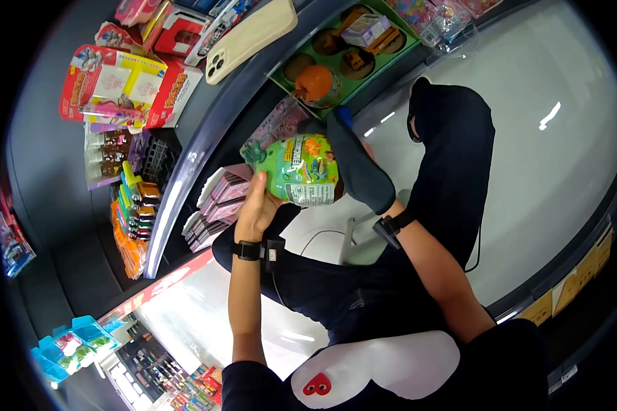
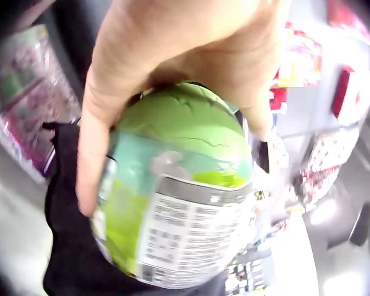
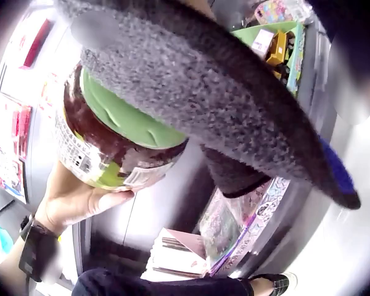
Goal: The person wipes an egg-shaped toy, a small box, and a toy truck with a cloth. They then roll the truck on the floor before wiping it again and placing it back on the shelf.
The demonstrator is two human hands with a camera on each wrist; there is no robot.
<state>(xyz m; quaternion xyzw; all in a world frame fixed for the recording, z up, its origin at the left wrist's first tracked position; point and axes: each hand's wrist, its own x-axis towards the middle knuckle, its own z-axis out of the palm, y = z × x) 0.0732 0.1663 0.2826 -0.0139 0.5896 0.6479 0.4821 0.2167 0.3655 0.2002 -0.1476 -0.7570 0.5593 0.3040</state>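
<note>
My left hand (image 1: 255, 209) grips a green egg-shaped toy container (image 1: 301, 168), thumb and fingers spread around one end. A bright printed wrapper and a white label cover its side; a dark brown section shows at the other end in the right wrist view. A thick grey cloth (image 3: 216, 92) with a dark edge and a blue patch lies against the container. My right hand (image 1: 392, 205) holds this cloth, which hides nearly all its fingers. In the left wrist view, the label (image 2: 188, 231) faces the camera.
Beside the container, a green display box (image 1: 384, 58) holds an orange round toy (image 1: 314, 83) and small yellow vehicles. A beige phone (image 1: 250, 41) lies on the shelf edge near red and yellow packages (image 1: 123, 85). Pink-edged packs (image 1: 223, 198) stand below. My bent leg (image 1: 452, 164) extends across the white surface.
</note>
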